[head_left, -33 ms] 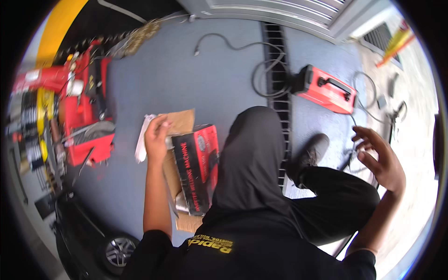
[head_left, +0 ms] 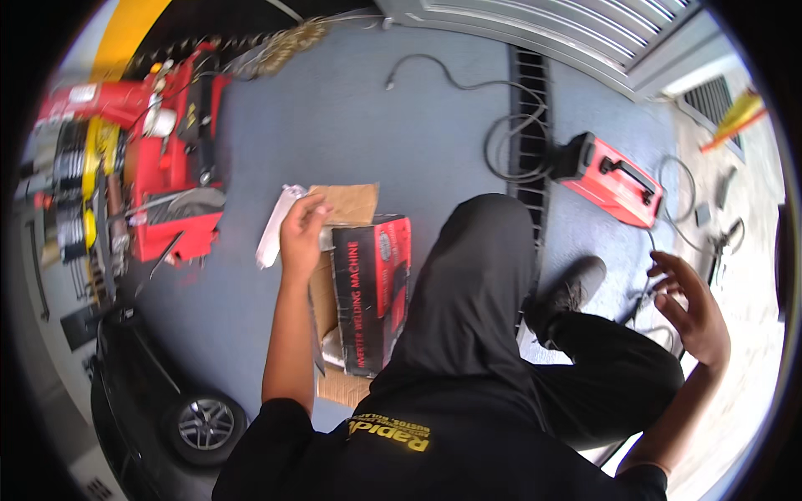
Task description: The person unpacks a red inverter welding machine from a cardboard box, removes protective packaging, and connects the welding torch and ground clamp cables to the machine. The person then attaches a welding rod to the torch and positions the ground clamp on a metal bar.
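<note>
Beside my left knee stands a black and red cardboard box (head_left: 355,292), its brown flap (head_left: 351,203) folded out at the far end. My left hand (head_left: 299,238) hangs over the box's left far corner, fingers loosely bent and slightly apart; whether it touches the flap I cannot tell. A white packet or cloth (head_left: 276,227) lies just beyond that hand. On the right, my right hand (head_left: 695,316) is in the air with bent, spread fingers and nothing in it. The red and black welding machine (head_left: 614,184) sits on the floor ahead of it.
A dark cable (head_left: 451,79) runs from the machine across the drain grate (head_left: 529,71). Red equipment (head_left: 171,192) with a disc stands at the left. A black toy-like car (head_left: 142,392) is at the lower left. Metal gate (head_left: 543,33) at the back; thin leads (head_left: 687,179) at the right.
The whole scene has shifted to the right in the picture as the view turned left. Both hands keep nearly the same pose and hold nothing visible.
</note>
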Motion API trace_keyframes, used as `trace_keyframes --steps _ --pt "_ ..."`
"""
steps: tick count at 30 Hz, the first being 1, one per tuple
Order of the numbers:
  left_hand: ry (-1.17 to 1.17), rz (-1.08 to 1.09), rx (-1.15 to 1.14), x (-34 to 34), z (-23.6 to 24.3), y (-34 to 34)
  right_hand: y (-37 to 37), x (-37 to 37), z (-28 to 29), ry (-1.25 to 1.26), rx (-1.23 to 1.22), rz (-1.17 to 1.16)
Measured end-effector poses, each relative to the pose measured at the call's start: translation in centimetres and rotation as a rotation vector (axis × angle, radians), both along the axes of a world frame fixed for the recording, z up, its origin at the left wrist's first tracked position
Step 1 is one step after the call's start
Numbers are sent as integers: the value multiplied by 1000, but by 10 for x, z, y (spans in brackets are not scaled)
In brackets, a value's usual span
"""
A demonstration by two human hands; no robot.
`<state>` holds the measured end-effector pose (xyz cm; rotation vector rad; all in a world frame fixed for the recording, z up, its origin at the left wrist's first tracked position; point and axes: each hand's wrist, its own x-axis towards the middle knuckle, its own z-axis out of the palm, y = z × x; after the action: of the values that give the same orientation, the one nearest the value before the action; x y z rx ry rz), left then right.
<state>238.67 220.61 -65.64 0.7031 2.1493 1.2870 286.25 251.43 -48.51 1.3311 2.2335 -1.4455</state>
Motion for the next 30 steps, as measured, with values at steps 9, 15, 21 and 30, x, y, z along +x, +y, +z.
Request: trace_keyframes --steps 9,15,21,30 --pt "11 142 -263 5 12 -63 29 -22 -37 -68 -81 258" --pt "-49 74 -401 34 -5 -92 25 -41 -26 26 -81 301" --pt "-94 67 -486 50 -33 -116 31 -44 -32 6 -93 308" --pt "-282 -139 -597 86 0 -120 37 -46 -38 -16 -119 316"
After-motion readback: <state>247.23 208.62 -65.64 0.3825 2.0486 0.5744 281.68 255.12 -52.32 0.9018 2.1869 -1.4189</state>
